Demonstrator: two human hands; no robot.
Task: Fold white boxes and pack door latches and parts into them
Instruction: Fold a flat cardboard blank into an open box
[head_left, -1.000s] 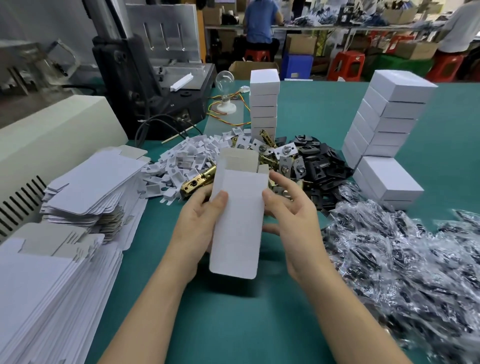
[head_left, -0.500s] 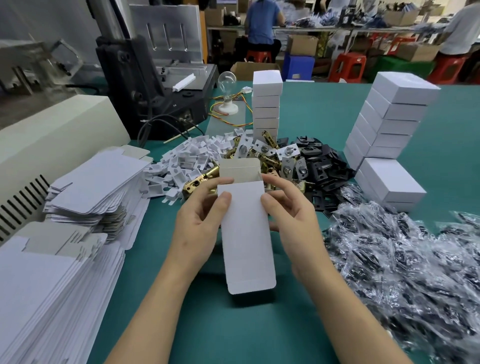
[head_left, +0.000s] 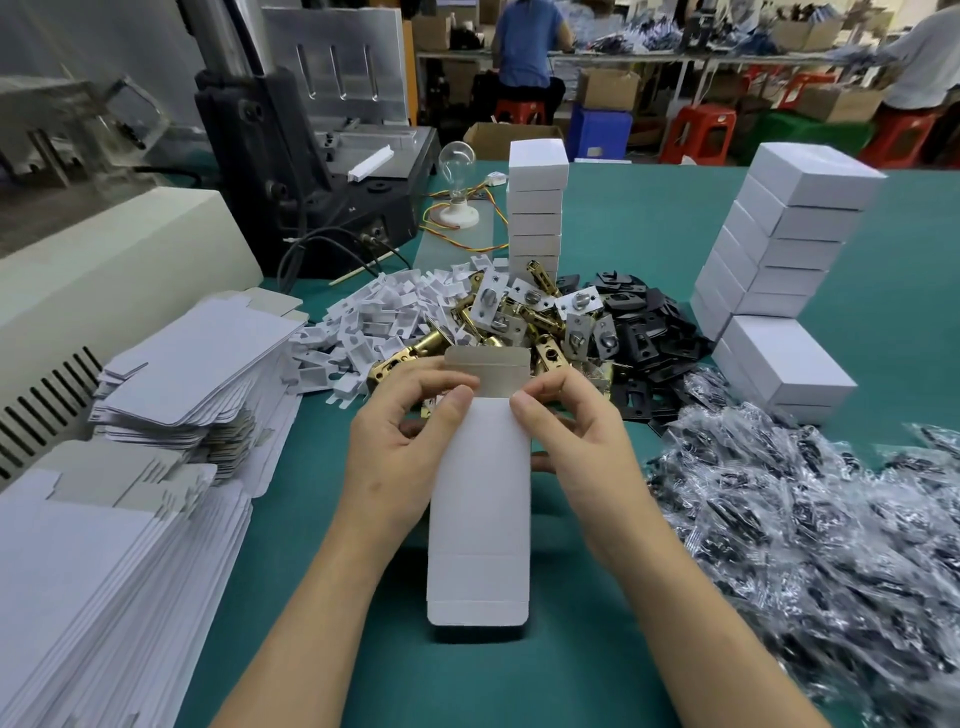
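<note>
A white carton box (head_left: 480, 499) stands lengthwise over the green table, its grey top flap raised at the far end and its near flap hanging free. My left hand (head_left: 397, 447) grips its left edge, thumb on the top face. My right hand (head_left: 574, 441) grips the right edge the same way. Just beyond lies a heap of brass door latches (head_left: 519, 317) with silver plates. White plastic parts (head_left: 384, 317) are piled to its left, and black plates (head_left: 644, 332) to its right.
Stacks of flat white box blanks (head_left: 171, 374) fill the left side. Bagged parts in clear plastic (head_left: 810, 525) spread on the right. Stacks of folded white boxes (head_left: 779, 244) stand at right and at centre back (head_left: 536, 208). A dark machine (head_left: 311, 171) and a light bulb (head_left: 457, 161) stand behind.
The box has been turned straight and squared up between both hands. My thumbs have moved up to its far end by the grey flap.
</note>
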